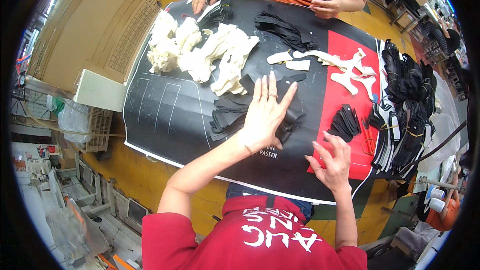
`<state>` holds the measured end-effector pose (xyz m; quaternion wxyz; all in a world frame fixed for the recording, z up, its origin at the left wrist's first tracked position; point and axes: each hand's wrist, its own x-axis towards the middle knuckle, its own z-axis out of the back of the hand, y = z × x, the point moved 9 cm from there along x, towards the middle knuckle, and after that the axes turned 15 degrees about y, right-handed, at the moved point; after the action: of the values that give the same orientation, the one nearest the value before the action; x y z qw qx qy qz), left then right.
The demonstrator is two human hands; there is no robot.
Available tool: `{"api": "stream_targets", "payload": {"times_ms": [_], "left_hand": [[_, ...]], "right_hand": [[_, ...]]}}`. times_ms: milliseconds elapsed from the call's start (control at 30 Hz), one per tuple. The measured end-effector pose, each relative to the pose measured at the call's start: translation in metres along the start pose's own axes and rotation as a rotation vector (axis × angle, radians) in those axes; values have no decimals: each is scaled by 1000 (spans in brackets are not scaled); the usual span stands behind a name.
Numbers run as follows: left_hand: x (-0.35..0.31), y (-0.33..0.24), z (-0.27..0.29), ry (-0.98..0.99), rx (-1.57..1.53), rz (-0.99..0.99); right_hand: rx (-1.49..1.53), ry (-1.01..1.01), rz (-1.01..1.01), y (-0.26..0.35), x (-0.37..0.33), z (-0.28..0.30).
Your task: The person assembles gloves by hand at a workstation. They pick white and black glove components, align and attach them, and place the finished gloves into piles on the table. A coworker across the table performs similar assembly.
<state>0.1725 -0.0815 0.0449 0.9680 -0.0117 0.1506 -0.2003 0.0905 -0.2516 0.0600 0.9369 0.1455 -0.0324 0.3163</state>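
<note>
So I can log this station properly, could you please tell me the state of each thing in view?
Left hand: open, fingers spread
Right hand: open, fingers curled, empty
Black pieces beneath left hand: overlapping, loosely piled
Cream fabric: crumpled, heaped
Black-and-white strips: bundled
Red-handled tool: lying down; open or shut unclear

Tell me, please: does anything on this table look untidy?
Perhaps the cream fabric: it lies crumpled in a heap toward the far left, whereas the black pieces beneath the left hand lie flatter, in layers.
</note>
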Motion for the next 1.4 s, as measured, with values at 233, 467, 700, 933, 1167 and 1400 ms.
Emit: {"api": "stream_targets", "payload": {"times_ms": [233, 467, 700, 933, 1167, 1400], "left_hand": [[31, 17, 3, 96, -110, -78], [13, -43, -39, -114, 204, -14], [-25, -36, -39, -72, 157, -31], [-84, 43, -34, 1, 166, -43], [-132, 167, -28, 65, 385, 13], [-135, 228, -27, 136, 365, 47]], "right_hand": [[126, -80, 109, 7, 48, 40], [304, 77, 381, 41, 184, 35], [-111, 318, 603, 109, 244, -62], [-147, 307, 538, 84, 240, -82], [-49, 335, 407, 67, 227, -64], [685, 292, 562, 108, 187, 73]]}}
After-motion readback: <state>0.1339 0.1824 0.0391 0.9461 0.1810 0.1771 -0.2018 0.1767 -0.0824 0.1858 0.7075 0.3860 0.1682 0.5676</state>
